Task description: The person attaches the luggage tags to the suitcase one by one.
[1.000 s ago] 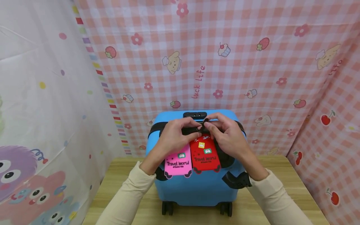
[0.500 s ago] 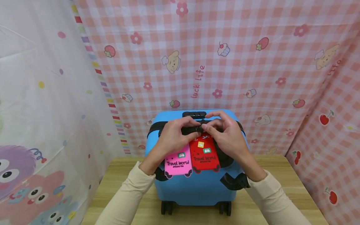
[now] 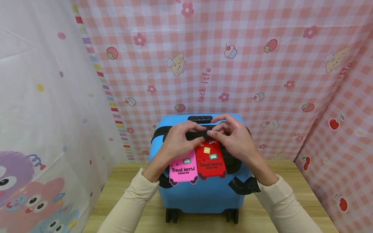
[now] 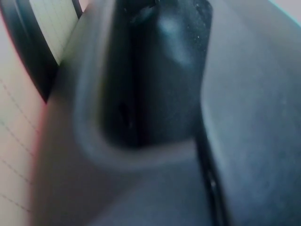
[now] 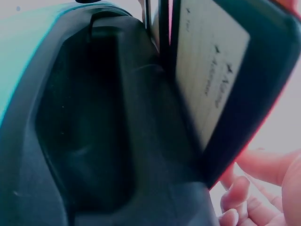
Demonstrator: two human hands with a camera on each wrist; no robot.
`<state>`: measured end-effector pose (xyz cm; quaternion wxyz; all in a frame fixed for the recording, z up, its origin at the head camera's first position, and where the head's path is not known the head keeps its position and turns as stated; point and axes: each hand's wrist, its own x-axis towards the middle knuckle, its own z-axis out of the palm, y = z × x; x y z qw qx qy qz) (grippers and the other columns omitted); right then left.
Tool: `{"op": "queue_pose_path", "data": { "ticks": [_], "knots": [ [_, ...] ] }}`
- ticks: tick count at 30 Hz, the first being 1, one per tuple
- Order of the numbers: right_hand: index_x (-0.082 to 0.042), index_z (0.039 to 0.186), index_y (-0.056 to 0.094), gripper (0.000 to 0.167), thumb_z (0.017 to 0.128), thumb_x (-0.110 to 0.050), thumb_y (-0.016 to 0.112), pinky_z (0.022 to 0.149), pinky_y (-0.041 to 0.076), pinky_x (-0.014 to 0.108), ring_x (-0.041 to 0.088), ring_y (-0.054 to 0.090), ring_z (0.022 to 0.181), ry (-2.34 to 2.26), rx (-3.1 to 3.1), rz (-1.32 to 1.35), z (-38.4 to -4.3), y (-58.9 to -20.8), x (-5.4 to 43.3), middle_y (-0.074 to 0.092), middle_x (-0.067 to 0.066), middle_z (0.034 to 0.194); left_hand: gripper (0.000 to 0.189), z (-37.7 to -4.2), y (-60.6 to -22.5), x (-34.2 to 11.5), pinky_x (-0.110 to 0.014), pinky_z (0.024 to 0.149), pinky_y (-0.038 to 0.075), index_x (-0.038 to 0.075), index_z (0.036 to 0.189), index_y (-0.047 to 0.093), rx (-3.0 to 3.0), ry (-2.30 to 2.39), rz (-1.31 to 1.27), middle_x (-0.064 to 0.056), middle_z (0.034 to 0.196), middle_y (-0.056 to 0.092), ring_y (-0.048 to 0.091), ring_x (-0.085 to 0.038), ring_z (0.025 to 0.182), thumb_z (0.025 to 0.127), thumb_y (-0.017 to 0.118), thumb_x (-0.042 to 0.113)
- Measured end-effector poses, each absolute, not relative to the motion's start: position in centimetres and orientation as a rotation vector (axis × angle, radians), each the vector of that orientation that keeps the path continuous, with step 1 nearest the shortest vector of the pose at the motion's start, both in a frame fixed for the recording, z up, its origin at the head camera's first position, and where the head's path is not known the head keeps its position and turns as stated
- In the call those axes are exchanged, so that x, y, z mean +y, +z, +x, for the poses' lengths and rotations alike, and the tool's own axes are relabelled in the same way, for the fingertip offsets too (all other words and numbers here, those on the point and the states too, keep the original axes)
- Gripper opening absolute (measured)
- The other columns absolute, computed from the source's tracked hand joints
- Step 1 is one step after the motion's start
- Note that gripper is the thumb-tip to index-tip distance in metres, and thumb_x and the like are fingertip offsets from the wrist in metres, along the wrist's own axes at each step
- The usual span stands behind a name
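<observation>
In the head view a red luggage tag (image 3: 210,163) and a pink luggage tag (image 3: 183,170) hang side by side over the front of a blue suitcase (image 3: 204,197). My left hand (image 3: 180,139) is at the suitcase's black handle (image 3: 194,135), fingertips and thumb around the red tag's black strap (image 3: 205,133). My right hand (image 3: 236,137) pinches the same strap from the right with thumb and fingers; its exact fastening is too small to tell. The right wrist view gives the back of a tag with a white card (image 5: 211,70), beside my right fingers.
The suitcase stands on a wooden table (image 3: 125,181), with black wheels (image 3: 171,215) at its near side. A black band (image 3: 162,131) crosses its top near a combination lock (image 3: 200,119). Patterned cloths hang behind and at both sides. A black band (image 3: 244,186) circles my right wrist.
The strap end, raised between my right fingertips a second ago, is now lower and close to the handle. My right index finger has lifted off it slightly. My left hand stays almost still.
</observation>
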<state>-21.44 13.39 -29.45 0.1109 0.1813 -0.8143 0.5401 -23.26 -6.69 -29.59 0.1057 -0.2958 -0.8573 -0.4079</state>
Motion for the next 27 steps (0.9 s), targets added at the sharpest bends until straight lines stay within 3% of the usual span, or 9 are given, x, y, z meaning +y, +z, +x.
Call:
{"op": "queue_pose_path", "data": {
  "ticks": [13,27],
  "knots": [
    [-0.007,0.116,0.059,0.027,0.092,-0.013,0.071,0.062,0.049,0.029,0.022,0.057,0.067,1.618,-2.449,0.591,-21.62,-28.94,13.64,0.072,0.007,0.087,0.023,-23.34,-29.84,-6.73,-0.033,0.088,0.053,0.015,0.112,0.075,-2.473,-1.287,-0.846,0.002,0.109,0.07,0.062,-0.012,0.102,0.089,0.074,0.012],
    [-0.006,0.112,0.061,0.024,0.091,-0.012,0.072,0.064,0.051,0.029,0.022,0.061,0.071,1.612,-2.487,0.603,-21.67,-28.71,13.63,0.069,0.008,0.087,0.022,-23.24,-29.96,-6.73,-0.032,0.087,0.054,0.014,0.111,0.072,-2.457,-1.337,-0.84,0.001,0.106,0.074,0.068,-0.011,0.095,0.089,0.073,0.011]
  ]
}}
